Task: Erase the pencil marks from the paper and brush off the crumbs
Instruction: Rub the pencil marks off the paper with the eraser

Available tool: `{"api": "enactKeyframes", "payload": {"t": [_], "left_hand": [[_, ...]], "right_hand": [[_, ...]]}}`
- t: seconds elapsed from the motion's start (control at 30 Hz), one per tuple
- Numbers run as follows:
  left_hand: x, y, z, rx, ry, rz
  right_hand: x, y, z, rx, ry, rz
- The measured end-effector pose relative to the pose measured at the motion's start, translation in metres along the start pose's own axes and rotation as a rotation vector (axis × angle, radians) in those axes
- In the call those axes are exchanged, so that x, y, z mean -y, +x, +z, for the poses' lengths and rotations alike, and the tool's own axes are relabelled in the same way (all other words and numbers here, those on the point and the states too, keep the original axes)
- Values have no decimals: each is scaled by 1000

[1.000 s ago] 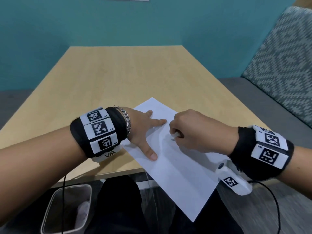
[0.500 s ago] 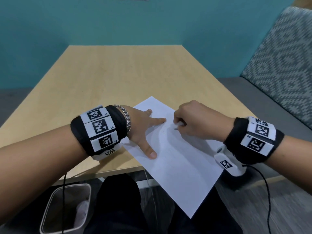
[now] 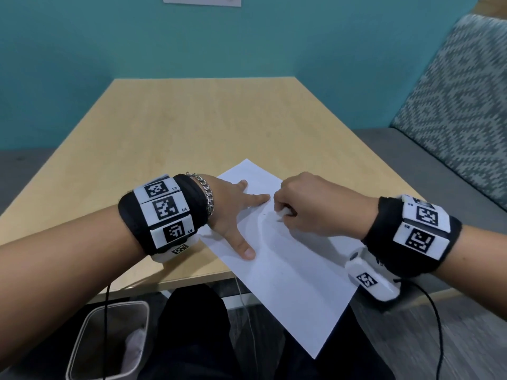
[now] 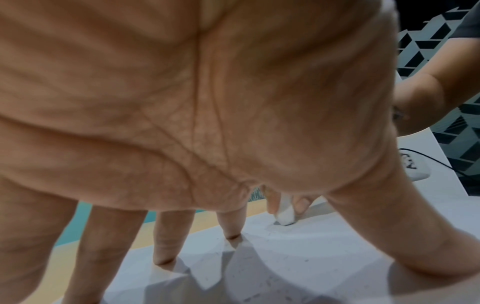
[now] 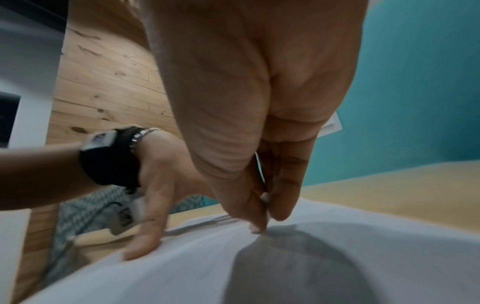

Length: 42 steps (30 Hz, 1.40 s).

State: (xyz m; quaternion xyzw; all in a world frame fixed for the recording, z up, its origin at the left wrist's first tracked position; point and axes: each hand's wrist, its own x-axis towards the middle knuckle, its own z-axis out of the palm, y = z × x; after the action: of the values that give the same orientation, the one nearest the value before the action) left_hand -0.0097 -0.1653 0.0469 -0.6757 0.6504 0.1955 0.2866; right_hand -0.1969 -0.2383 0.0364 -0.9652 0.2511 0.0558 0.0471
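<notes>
Right hand (image 3: 318, 207) is pinching white eraser (image 4: 285, 214) onto paper (image 3: 288, 275); left hand (image 3: 233, 215), fingers splayed flat, is pressing paper just beside it.

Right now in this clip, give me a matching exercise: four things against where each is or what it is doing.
Things:
1. eraser
2. left hand
3. paper
4. waste bin

States:
A. on the floor beside the table
B. spread flat, fingers pressing the sheet
C. pinched in the right hand, tip on the sheet
D. lies on the table, near corner overhanging the edge

Pairs: 1-C, 2-B, 3-D, 4-A
</notes>
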Motion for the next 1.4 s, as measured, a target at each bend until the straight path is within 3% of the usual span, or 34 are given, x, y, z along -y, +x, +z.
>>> {"api": "enactKeyframes", "payload": {"t": [0.13, 0.3, 0.43, 0.67, 0.9, 1.0, 1.13, 1.3, 1.4], "left_hand": [[-2, -2, -1, 16, -1, -7], [2, -4, -1, 4, 14, 12], [12, -4, -2, 16, -10, 36], [14, -1, 0, -14, -97, 92], [11, 6, 5, -17, -86, 78], [11, 8, 6, -27, -69, 72], [13, 10, 8, -32, -74, 67], [11, 9, 5, -7, -68, 60], [10, 8, 5, -21, -50, 58]], "right_hand": [[-16, 7, -4, -66, 8, 75], [-10, -12, -7, 5, 82, -25], [-33, -26, -13, -103, 109, 49], [-8, -57, 4, -28, 146, 23], [-6, -26, -3, -109, 140, 15], [2, -23, 3, -100, 139, 30], [15, -27, 2, 5, 117, -81], [-7, -10, 0, -81, 57, 41], [3, -20, 3, -53, 53, -36]]}}
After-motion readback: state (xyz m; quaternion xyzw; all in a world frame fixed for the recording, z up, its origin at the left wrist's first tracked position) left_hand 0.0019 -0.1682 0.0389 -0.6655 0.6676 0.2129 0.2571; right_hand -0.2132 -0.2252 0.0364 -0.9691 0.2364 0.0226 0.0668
